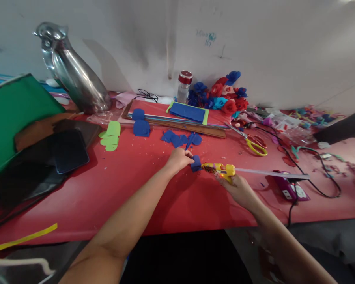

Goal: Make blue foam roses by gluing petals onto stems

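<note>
My left hand (180, 159) is closed on a blue paper petal (196, 163) above the middle of the red table. In my right hand (236, 188) is a yellow glue gun (225, 169), its tip pointing left at the petal; a long clear glue stick (263, 172) sticks out of its back. Just beyond my left hand lie several blue petals (176, 139). Further left are a stack of blue petals (141, 128) and some light green pieces (111, 137).
Scissors (256, 146) lie right of the petals. Paper sheets (215, 131), a jar (184, 88) and paper flowers (220, 94) stand behind. A metal jug (77, 75) and phone (69, 150) are left. A black cable crosses near a purple power strip (290, 187).
</note>
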The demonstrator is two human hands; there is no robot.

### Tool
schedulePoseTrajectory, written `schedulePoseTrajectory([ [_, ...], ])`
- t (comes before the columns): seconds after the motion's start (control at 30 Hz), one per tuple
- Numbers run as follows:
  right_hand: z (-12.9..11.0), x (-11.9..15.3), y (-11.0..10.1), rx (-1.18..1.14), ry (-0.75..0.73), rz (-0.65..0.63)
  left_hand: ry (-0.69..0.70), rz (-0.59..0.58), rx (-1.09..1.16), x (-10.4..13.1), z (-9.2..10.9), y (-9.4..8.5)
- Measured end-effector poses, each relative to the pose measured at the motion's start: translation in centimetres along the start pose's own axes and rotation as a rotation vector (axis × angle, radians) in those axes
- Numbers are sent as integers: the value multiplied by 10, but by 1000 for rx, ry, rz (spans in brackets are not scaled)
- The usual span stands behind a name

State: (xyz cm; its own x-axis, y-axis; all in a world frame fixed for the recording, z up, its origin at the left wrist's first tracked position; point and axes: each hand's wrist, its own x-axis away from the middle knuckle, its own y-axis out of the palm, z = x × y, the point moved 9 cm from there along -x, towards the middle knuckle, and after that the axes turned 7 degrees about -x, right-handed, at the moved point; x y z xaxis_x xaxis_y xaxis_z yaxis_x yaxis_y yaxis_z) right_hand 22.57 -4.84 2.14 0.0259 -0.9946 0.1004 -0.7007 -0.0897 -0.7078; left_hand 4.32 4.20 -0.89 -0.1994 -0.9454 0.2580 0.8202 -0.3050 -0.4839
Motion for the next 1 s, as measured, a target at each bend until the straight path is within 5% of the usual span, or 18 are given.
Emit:
schedulePoseTrajectory([
  [0.53,-14,7,-15,134,-91,95,-6,-4,30,-2,-2,1],
  [1.0,-26,11,6,89,-60,5,9,2,37,-5,-3,3],
])
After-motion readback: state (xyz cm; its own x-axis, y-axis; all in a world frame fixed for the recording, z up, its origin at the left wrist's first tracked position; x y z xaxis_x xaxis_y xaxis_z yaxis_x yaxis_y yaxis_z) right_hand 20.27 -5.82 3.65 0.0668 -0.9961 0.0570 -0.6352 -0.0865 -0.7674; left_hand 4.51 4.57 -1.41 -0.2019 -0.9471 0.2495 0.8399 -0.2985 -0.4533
